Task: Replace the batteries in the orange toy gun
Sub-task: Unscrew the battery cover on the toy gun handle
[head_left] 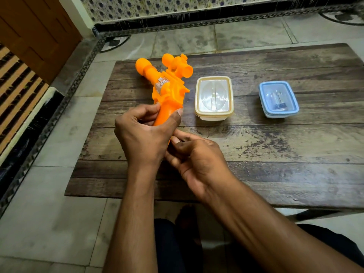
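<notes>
The orange toy gun point(167, 85) is held above the wooden table, barrel pointing away and to the left, its scope on top. My left hand point(143, 134) grips the gun's handle, thumb along its right side. My right hand point(195, 156) is just below and to the right, its curled fingertips pinching at the bottom end of the handle. The base of the handle is hidden behind my hands. No loose batteries show on the table.
The low dark wooden table point(275, 146) stands on a tiled floor. A lidded cream-rimmed container point(214, 113) sits right of the gun. A lidded blue-rimmed container point(278, 113) with a small dark object inside sits further right. A wooden door point(35, 30) is at the far left.
</notes>
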`<act>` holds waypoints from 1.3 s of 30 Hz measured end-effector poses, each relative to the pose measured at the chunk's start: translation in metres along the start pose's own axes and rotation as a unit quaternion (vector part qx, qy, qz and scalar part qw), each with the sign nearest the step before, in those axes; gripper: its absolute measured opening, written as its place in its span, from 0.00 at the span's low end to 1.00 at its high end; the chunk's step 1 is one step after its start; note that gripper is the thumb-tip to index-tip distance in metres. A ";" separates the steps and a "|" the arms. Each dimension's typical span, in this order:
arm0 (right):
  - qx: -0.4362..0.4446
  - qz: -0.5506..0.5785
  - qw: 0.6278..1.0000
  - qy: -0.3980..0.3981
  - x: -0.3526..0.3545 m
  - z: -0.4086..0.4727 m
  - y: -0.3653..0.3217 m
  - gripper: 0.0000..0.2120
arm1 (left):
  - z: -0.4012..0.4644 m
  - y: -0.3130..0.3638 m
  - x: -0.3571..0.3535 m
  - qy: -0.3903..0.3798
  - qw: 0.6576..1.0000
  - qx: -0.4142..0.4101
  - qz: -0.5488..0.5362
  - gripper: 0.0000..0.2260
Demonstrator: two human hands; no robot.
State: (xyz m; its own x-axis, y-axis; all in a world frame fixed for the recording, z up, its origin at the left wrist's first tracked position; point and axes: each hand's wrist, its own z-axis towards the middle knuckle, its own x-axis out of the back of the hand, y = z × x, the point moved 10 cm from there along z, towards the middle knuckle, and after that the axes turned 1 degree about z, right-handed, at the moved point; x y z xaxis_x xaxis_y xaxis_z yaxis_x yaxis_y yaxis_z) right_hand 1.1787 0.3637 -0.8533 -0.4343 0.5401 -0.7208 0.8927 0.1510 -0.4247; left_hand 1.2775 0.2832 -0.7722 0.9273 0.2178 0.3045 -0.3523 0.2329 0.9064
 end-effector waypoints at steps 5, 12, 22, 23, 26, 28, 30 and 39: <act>-0.007 0.008 1.000 0.011 0.002 0.001 0.002 0.19 | -0.002 0.001 -0.002 0.001 1.000 -0.006 0.012 0.21; -0.010 0.006 1.000 0.023 0.004 0.000 0.000 0.19 | -0.003 0.001 -0.003 0.002 1.000 -0.009 0.030 0.21; 0.019 -0.011 0.999 0.040 0.006 -0.008 -0.007 0.17 | -0.003 0.005 -0.005 -0.001 0.998 -0.027 0.051 0.22; 0.021 -0.007 0.999 0.040 0.006 -0.008 -0.007 0.17 | -0.003 0.005 -0.005 -0.002 0.998 -0.026 0.052 0.22; 0.017 0.014 0.999 0.036 0.005 -0.008 -0.006 0.16 | -0.003 0.005 -0.005 -0.004 0.998 -0.029 0.054 0.22; 0.007 0.023 0.999 0.030 0.004 -0.007 -0.005 0.17 | -0.003 0.005 -0.005 -0.002 0.998 -0.027 0.051 0.22; -0.004 0.031 0.999 0.023 0.003 -0.005 -0.003 0.18 | -0.002 0.003 -0.004 -0.002 0.999 -0.023 0.045 0.22; -0.004 0.029 0.999 0.028 0.004 -0.006 -0.005 0.17 | -0.002 0.002 -0.006 -0.004 0.999 -0.024 0.037 0.22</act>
State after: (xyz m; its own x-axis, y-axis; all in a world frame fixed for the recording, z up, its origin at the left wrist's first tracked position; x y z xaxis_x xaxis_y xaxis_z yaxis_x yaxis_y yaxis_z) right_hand 1.1730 0.3700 -0.8506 -0.3739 0.5942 -0.7121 0.9175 0.1250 -0.3775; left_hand 1.2711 0.2838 -0.7729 0.8992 0.2290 0.3729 -0.4258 0.2610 0.8664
